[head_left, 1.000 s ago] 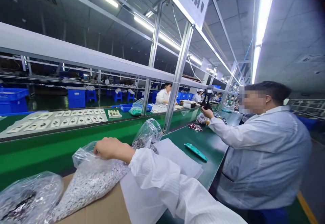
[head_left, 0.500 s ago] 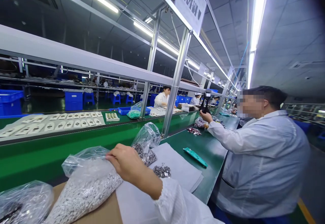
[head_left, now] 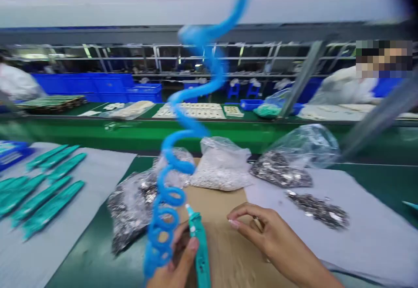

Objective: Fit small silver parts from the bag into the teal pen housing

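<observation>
Left hand (head_left: 178, 267) was wrapped around a teal pen-like tool (head_left: 199, 246) low in the middle, right over the cardboard sheet (head_left: 215, 203), with a blue coiled hose (head_left: 183, 148) hanging beside it. Right hand (head_left: 274, 240) pinched something small, too blurry to tell what. Bags of metal parts (head_left: 222, 166) sat just behind.

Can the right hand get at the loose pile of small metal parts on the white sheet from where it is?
Probably yes. The right hand rests on the cardboard, and the loose pile of metal parts lies uncovered on the white sheet just beyond it, with nothing between them.
</observation>
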{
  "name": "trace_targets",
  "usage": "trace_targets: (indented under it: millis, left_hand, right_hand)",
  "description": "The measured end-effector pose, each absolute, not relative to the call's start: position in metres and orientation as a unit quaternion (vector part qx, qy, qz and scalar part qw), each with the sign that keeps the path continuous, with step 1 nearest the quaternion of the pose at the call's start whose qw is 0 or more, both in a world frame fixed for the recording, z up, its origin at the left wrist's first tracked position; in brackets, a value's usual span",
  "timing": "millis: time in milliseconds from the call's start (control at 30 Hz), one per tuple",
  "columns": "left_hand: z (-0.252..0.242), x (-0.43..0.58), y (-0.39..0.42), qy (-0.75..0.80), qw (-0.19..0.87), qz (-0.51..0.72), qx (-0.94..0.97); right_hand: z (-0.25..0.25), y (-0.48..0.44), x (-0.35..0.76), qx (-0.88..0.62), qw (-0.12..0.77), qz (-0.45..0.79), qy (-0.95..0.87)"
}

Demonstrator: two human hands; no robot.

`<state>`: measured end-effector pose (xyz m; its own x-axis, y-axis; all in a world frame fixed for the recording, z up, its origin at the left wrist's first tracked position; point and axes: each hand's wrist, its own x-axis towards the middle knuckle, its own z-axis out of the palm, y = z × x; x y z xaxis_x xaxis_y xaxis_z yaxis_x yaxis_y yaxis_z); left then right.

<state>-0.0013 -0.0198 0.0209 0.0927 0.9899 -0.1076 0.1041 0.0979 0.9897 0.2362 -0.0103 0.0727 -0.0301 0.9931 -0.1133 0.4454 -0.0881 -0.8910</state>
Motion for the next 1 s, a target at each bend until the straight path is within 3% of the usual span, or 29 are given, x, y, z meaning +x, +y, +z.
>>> trace_targets:
  millis: [367,1000]
  left_hand:
    - [0.023,0.014,-0.026,0.454,0.595,0.411,0.52]
    - [0.033,0.015,-0.028,0.429,0.63,0.388,0.519]
  right_hand:
    - [0.056,-0.011,0.194,-0.582,0.384,0.532,-0.479]
    - [0.067,-0.014,0.187,-0.634,0.363,0.468,-0.498]
